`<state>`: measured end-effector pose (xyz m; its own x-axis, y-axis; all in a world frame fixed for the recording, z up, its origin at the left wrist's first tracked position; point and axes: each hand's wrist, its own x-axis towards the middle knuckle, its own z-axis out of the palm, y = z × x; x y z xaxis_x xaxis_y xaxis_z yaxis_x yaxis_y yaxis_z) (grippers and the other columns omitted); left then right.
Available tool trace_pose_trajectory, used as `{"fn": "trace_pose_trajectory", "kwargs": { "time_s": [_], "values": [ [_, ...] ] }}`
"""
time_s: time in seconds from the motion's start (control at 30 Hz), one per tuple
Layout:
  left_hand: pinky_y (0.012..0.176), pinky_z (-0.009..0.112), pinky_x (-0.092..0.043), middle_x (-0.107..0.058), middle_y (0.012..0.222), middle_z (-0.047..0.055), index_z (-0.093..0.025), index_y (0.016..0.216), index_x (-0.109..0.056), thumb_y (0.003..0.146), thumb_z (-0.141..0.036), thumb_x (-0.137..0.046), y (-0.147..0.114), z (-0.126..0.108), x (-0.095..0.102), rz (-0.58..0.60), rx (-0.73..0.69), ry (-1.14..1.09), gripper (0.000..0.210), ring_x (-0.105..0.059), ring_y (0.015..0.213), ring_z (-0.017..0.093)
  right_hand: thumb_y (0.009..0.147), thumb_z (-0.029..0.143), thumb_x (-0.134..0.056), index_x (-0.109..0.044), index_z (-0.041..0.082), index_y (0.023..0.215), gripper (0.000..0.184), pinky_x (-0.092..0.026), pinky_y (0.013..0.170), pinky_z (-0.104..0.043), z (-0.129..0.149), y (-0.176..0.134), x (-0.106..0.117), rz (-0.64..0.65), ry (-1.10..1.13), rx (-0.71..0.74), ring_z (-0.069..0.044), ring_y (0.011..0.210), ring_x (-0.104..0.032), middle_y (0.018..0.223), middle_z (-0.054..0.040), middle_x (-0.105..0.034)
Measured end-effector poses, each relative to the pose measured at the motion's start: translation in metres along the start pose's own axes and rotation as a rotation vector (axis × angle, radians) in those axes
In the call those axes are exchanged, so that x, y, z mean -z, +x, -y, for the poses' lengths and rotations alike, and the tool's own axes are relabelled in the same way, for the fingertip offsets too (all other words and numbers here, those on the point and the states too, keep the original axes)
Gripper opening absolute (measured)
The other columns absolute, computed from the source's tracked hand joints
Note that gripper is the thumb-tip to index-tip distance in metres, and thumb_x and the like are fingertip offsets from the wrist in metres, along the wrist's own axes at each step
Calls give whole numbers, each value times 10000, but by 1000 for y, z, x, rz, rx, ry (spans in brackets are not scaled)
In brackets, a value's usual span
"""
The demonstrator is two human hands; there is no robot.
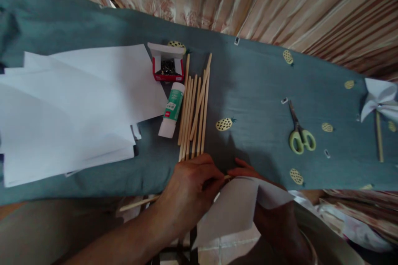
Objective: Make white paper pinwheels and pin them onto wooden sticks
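My left hand is closed in a pinch around a thin wooden stick, whose long end sticks out to the left behind my wrist. Its other end appears to show at my fingertips, against the edge of a white paper pinwheel. My right hand grips this pinwheel from behind and the right, its fingers partly covered by the paper. Whether a pin joins stick and paper is too small to tell. Just beyond my left hand lies a bundle of several wooden sticks.
White paper sheets cover the table's left side. A glue stick and an open red box of pins lie beside the sticks. Green-handled scissors and a finished pinwheel are on the right. Curtains hang behind the tablecloth.
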<state>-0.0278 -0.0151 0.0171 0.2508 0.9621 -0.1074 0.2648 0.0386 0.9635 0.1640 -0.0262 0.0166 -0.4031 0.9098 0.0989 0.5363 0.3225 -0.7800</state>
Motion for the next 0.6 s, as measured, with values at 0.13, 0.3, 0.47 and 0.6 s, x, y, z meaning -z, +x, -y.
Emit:
{"fn": "trace_pose_trajectory", "kwargs": {
  "time_s": [0.13, 0.3, 0.47, 0.6],
  "values": [
    [558, 191, -447, -625, 702, -6, -177, 757, -741, 804, -112, -674, 1, -3, 3, 10, 15, -34, 104, -600, 637, 95, 861, 142, -554, -627, 243, 1103, 273, -568, 956, -446, 8, 6, 7, 7, -3, 10, -236, 898, -727, 939, -36, -746],
    [574, 189, -451, -633, 750, -5, -193, 797, -745, 823, -163, -668, 2, -10, 10, 72, 28, -60, 87, -610, 664, 94, 869, 176, -566, -618, 247, 1110, 256, -541, 993, -447, 15, 7, 14, -23, 18, 53, -227, 907, -723, 953, -27, -744],
    [576, 183, -455, -642, 782, 3, -195, 870, -751, 846, -179, -643, 0, -12, 14, 132, -6, -93, 112, -616, 677, 93, 889, 245, -557, -626, 256, 1119, 241, -511, 1025, -463, 14, 0, 12, -21, 36, 4, -248, 1042, -682, 998, -30, -742],
    [580, 181, -452, -644, 767, 6, -184, 850, -754, 842, -170, -646, -3, -11, 16, 133, -14, -106, 109, -618, 682, 93, 893, 244, -559, -616, 263, 1133, 247, -471, 1067, -465, 14, -3, 10, 14, 76, -8, -224, 1007, -690, 1009, -17, -735]
  ]
}}
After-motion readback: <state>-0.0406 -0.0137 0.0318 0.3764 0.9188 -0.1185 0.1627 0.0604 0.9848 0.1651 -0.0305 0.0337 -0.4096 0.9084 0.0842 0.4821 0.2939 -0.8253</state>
